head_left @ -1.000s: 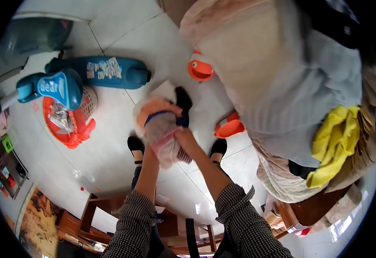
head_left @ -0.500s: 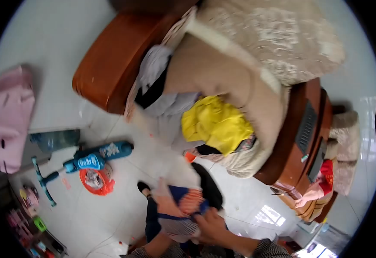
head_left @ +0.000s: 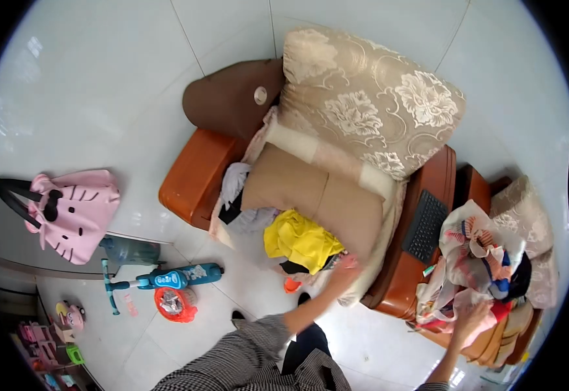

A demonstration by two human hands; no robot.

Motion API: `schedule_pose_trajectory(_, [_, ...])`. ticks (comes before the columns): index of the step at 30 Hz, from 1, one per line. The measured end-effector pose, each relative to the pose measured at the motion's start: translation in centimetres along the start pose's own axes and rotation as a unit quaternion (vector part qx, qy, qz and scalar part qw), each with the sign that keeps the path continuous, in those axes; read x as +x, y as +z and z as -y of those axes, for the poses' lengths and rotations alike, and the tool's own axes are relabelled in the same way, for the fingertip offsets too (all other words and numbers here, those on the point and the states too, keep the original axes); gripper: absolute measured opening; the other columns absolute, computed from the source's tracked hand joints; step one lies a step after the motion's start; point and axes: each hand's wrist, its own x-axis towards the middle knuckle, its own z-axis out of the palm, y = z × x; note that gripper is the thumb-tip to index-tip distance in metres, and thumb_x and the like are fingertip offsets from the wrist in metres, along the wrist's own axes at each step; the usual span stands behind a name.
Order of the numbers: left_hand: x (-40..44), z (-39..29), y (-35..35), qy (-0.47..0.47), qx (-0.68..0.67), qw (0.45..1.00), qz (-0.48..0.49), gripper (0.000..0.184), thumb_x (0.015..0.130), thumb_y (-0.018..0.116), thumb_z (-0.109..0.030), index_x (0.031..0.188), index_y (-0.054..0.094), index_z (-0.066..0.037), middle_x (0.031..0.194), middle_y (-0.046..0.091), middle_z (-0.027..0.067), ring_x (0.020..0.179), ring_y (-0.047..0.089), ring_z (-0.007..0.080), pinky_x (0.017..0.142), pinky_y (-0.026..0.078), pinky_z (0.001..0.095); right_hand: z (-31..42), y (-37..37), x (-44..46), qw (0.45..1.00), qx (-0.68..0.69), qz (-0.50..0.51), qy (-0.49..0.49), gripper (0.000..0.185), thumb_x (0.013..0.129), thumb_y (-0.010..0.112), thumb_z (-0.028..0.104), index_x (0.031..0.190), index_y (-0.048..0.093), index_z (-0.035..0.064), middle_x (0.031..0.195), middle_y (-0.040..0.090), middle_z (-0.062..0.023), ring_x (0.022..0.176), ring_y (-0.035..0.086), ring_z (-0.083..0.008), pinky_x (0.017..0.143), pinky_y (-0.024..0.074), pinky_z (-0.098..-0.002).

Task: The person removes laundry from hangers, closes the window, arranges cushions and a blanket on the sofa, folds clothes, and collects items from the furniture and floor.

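Head view: left hand (head_left: 345, 266), blurred, at front edge of armchair (head_left: 196, 176), just beside crumpled yellow garment (head_left: 300, 241) on the seat; finger closure cannot be told. Right hand (head_left: 472, 318) at near edge of mixed clothes pile (head_left: 480, 251), beyond the wooden armrest (head_left: 395, 287) bearing black keyboard (head_left: 426, 226); grip likewise unclear.

A label (head_left: 169, 279) on the scooter (head_left: 146, 282) reads "ear", first letter unclear.
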Motion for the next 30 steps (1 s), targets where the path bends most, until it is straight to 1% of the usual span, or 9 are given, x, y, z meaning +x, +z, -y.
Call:
schedule_pose_trajectory(1, [-2.5, -7.1, -3.9, -0.188, 0.013, 0.972, -0.143, 0.045, 0.077, 0.063, -0.013, 0.116, 0.046, 0.000, 0.089, 0.058, 0.0054, 0.086, 0.053, 0.0121, 0.075, 0.043, 0.0235, 2.5, 0.7, -1.5, 0.986, 0.153, 0.071, 0.016, 0.067, 0.072, 0.063, 0.025, 0.126, 0.035, -0.0037, 0.130, 0.035, -0.0233, 0.121, 0.034, -0.0356, 0.097, 0.0305, -0.0423])
schedule_pose_trajectory(2, [-3.3, 0.9, -11.2, -0.137, -0.079, 0.968, -0.196, 0.045, 0.076, 0.064, -0.018, 0.114, 0.047, 0.000, 0.085, 0.059, 0.0058, 0.084, 0.055, 0.0155, 0.075, 0.044, 0.0262, 2.6, 5.4, -4.7, 0.982, 0.126, 0.137, 0.040, 0.061, 0.074, 0.062, 0.024, 0.122, 0.038, -0.0065, 0.124, 0.042, -0.0238, 0.116, 0.039, -0.0377, 0.095, 0.0328, -0.0416])
schedule_pose_trajectory(4, [-5.4, 2.4, -23.9, -0.209, 0.346, 0.873, -0.271, 0.055, 0.071, 0.067, -0.034, 0.111, 0.048, -0.001, 0.091, 0.058, 0.0111, 0.086, 0.055, 0.0215, 0.077, 0.044, 0.0322, 5.7, 10.0, -9.3, 0.937, 0.242, 0.241, 0.074, 0.060, 0.076, 0.063, 0.030, 0.118, 0.041, -0.0081, 0.121, 0.041, -0.0288, 0.115, 0.038, -0.0390, 0.095, 0.0323, -0.0435])
schedule_pose_trajectory(8, [-7.4, -8.1, -35.0, -0.129, 0.321, 0.809, -0.475, 0.057, 0.068, 0.070, -0.031, 0.110, 0.050, 0.003, 0.102, 0.055, 0.0157, 0.092, 0.054, 0.0238, 0.076, 0.044, 0.0311, 12.0, 12.2, -13.4, 0.915, 0.155, 0.299, 0.221, 0.071, 0.076, 0.060, 0.038, 0.122, 0.035, -0.0100, 0.128, 0.032, -0.0302, 0.120, 0.030, -0.0411, 0.099, 0.0282, -0.0439])
schedule_pose_trajectory(15, [4.8, -18.2, -41.2, 0.090, 0.195, 0.870, -0.444, 0.056, 0.077, 0.064, -0.023, 0.121, 0.041, 0.003, 0.122, 0.043, 0.0161, 0.107, 0.046, 0.0258, 0.089, 0.038, 0.0331, 18.0, 11.1, -9.4, 0.927, 0.227, 0.236, 0.182, 0.055, 0.072, 0.062, 0.024, 0.116, 0.044, -0.0044, 0.118, 0.044, -0.0229, 0.112, 0.040, -0.0371, 0.095, 0.0338, -0.0407])
schedule_pose_trajectory(18, [12.0, -26.9, -37.6, 0.187, 0.373, 0.839, -0.348, 0.062, 0.076, 0.063, -0.026, 0.126, 0.036, 0.000, 0.131, 0.032, 0.0207, 0.122, 0.031, 0.0320, 0.100, 0.026, 0.0377, 27.3, 5.8, -6.9, 0.926, 0.275, 0.234, 0.113, 0.051, 0.072, 0.062, 0.016, 0.115, 0.045, -0.0042, 0.116, 0.047, -0.0207, 0.108, 0.043, -0.0347, 0.094, 0.0340, -0.0400])
schedule_pose_trajectory(21, [20.9, -34.2, -38.0, 0.315, 0.465, 0.775, -0.290, 0.062, 0.078, 0.060, -0.031, 0.130, 0.035, -0.009, 0.136, 0.023, 0.0222, 0.127, 0.020, 0.0380, 0.101, 0.020, 0.0477, 42.3, -0.1, -1.2, 0.823, 0.495, 0.272, 0.060, 0.053, 0.073, 0.063, 0.010, 0.119, 0.041, -0.0048, 0.121, 0.044, -0.0202, 0.115, 0.039, -0.0298, 0.097, 0.0303, -0.0354])
schedule_pose_trajectory(26, [26.9, -36.7, -40.2, 0.214, 0.574, 0.748, -0.255, 0.053, 0.080, 0.049, -0.048, 0.126, 0.041, -0.023, 0.140, 0.023, 0.0086, 0.130, 0.012, 0.0344, 0.097, 0.012, 0.0621, 70.0, -9.4, 10.7, 0.626, 0.718, 0.287, -0.097, 0.071, 0.079, 0.062, 0.023, 0.131, 0.022, -0.0052, 0.136, 0.025, -0.0213, 0.127, 0.025, -0.0280, 0.103, 0.0215, -0.0341])
schedule_pose_trajectory(30, [27.1, -36.2, -40.2, 0.231, 0.569, 0.744, -0.265, 0.052, 0.079, 0.049, -0.049, 0.123, 0.044, -0.022, 0.138, 0.026, 0.0074, 0.130, 0.013, 0.0336, 0.094, 0.012, 0.0659, 82.9, -11.7, 15.2, 0.536, 0.779, 0.319, 0.062, 0.091, 0.069, 0.068, 0.029, 0.134, 0.013, -0.0044, 0.135, 0.024, -0.0223, 0.125, 0.024, -0.0289, 0.102, 0.0221, -0.0323])
